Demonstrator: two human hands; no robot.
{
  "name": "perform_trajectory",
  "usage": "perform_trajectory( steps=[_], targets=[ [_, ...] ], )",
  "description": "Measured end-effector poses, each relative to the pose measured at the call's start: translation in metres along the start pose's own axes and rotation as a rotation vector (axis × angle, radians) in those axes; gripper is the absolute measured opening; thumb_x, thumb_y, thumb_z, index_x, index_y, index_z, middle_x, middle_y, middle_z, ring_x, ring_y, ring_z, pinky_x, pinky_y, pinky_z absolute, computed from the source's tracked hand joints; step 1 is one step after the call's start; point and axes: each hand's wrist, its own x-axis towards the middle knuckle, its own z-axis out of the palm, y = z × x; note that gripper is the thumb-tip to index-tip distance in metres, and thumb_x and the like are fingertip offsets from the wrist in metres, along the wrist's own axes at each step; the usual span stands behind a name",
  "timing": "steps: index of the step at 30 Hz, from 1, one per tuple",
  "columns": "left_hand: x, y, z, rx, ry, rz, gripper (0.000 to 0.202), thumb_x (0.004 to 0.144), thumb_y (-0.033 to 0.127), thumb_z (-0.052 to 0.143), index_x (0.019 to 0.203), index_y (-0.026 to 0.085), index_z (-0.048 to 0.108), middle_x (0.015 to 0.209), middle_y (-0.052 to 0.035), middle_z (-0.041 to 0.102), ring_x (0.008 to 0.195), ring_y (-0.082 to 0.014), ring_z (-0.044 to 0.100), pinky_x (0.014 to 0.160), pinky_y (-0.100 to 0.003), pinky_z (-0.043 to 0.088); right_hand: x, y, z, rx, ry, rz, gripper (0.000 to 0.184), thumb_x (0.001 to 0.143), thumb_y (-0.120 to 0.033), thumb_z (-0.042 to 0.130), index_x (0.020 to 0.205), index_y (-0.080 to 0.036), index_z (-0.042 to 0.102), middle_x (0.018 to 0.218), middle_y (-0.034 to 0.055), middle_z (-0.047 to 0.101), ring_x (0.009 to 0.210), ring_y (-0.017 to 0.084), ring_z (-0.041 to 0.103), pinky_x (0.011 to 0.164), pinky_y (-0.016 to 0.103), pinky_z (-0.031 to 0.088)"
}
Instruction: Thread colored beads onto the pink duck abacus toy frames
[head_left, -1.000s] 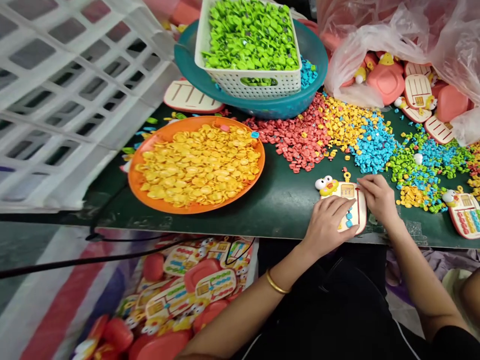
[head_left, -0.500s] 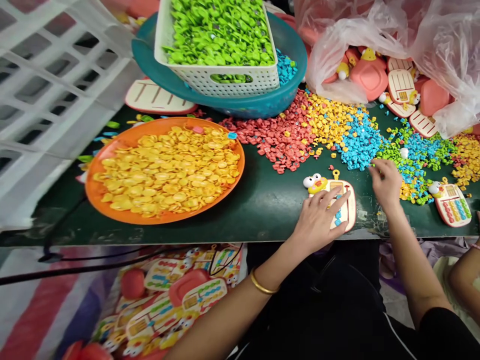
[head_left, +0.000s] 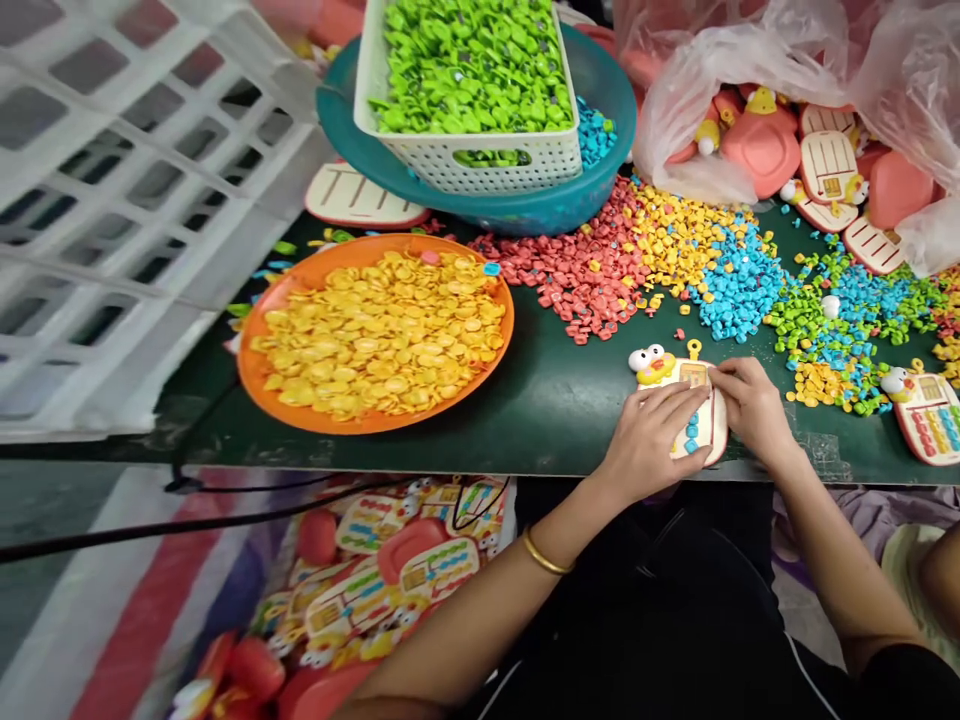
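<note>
A cream toy board (head_left: 718, 435) with a yellow duck head and bulging white eyes lies near the table's front edge. Blue beads (head_left: 691, 432) sit in one of its slots. My left hand (head_left: 654, 432) rests across the board's left part, fingers stretched over its face and thumb near the lower edge. At the upper right of the board, my right hand (head_left: 752, 408) has its fingers pinched together against the surface. Whatever is between those fingertips is hidden. Part of the board is covered by both hands.
Left of the board stands an orange tray (head_left: 330, 425) of yellow pieces. Behind are a teal basin (head_left: 480, 212) with a white basket (head_left: 480, 172) of green pieces, and piles of red (head_left: 600, 290), yellow and blue beads (head_left: 739, 285). A second toy board (head_left: 930, 425) lies at right.
My right hand has moved left from beside the green and blue beads onto the board. My left hand stays on the board. The whole view has shifted slightly.
</note>
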Motion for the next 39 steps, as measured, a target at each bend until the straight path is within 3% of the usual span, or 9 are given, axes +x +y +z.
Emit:
perform_trajectory(
  steps=[4,9,12,18,21,27,32,34,39],
  targets=[
    [0.009,0.006,-0.005,0.096,-0.073,-0.093,0.081,0.082,0.053,0.068,0.151,0.023,0.04,0.155,-0.0119,0.042,0.136,-0.034,0.044,0.105,-0.046,0.038,-0.007,0.004,-0.016,0.01,-0.075,-0.018,0.032,0.097,-0.018,0.046,0.109,-0.027,0.074,0.101,0.0075,0.068,0.096,0.02,0.061,0.084,0.034,0.054],
    [0.015,0.008,-0.004,0.157,-0.119,-0.032,0.058,0.083,0.053,0.069,0.137,0.033,0.059,0.153,-0.0052,0.048,0.132,-0.0356,0.044,0.101,-0.05,0.04,0.016,0.055,-0.045,-0.302,0.231,0.282,0.022,0.094,-0.028,0.056,0.095,-0.019,0.076,0.092,0.0126,0.068,0.093,0.028,0.058,0.085,0.045,0.05],
    [0.013,0.006,-0.003,0.131,-0.103,-0.034,0.06,0.08,0.054,0.073,0.135,0.033,0.061,0.152,-0.0054,0.049,0.133,-0.0359,0.044,0.102,-0.051,0.04,0.028,0.068,-0.046,-0.302,0.127,0.334,0.02,0.091,-0.027,0.058,0.088,-0.019,0.076,0.086,0.0128,0.07,0.091,0.029,0.058,0.086,0.048,0.048],
    [0.012,0.006,-0.003,0.066,-0.107,-0.07,0.074,0.076,0.055,0.076,0.141,0.03,0.054,0.151,-0.0064,0.049,0.133,-0.0338,0.045,0.107,-0.049,0.037,0.018,0.022,-0.019,0.166,0.065,0.263,0.02,0.092,-0.035,0.061,0.099,-0.027,0.077,0.097,0.0058,0.074,0.09,0.022,0.063,0.081,0.039,0.053],
    [0.014,0.007,-0.004,0.035,-0.118,-0.117,0.087,0.074,0.055,0.077,0.148,0.024,0.044,0.151,-0.0086,0.049,0.134,-0.0327,0.044,0.109,-0.046,0.034,0.012,0.007,-0.009,0.15,0.06,0.203,0.02,0.093,-0.03,0.059,0.096,-0.029,0.079,0.099,0.006,0.071,0.097,0.023,0.06,0.087,0.041,0.051],
    [0.022,0.01,-0.006,0.075,-0.145,-0.155,0.108,0.068,0.058,0.081,0.154,0.02,0.03,0.152,-0.0112,0.047,0.13,-0.0353,0.044,0.103,-0.046,0.037,0.008,0.008,0.001,0.099,0.1,0.25,0.025,0.093,-0.023,0.057,0.102,-0.03,0.079,0.092,0.006,0.063,0.092,0.022,0.056,0.084,0.04,0.051],
    [0.03,0.011,-0.006,0.124,-0.116,-0.123,0.111,0.066,0.064,0.081,0.155,0.022,0.031,0.149,-0.013,0.049,0.128,-0.0373,0.045,0.102,-0.048,0.037,0.008,0.005,-0.005,0.042,0.015,0.197,0.028,0.095,-0.021,0.053,0.099,-0.03,0.079,0.092,0.006,0.062,0.091,0.022,0.055,0.082,0.037,0.05],
    [0.03,0.01,-0.006,0.136,-0.122,-0.098,0.101,0.067,0.064,0.08,0.151,0.025,0.04,0.15,-0.012,0.048,0.128,-0.0374,0.044,0.102,-0.049,0.037,0.009,0.015,-0.015,0.004,0.019,0.158,0.026,0.095,-0.023,0.053,0.098,-0.028,0.079,0.095,0.0067,0.063,0.092,0.022,0.056,0.081,0.037,0.05],
    [0.028,0.006,-0.004,0.125,-0.118,-0.079,0.085,0.066,0.064,0.081,0.139,0.03,0.056,0.149,-0.0108,0.049,0.128,-0.0387,0.044,0.1,-0.052,0.039,0.028,0.072,-0.041,-0.35,0.219,0.242,0.019,0.091,-0.029,0.06,0.097,-0.021,0.076,0.095,0.0115,0.067,0.095,0.028,0.052,0.086,0.045,0.046]
  ],
)
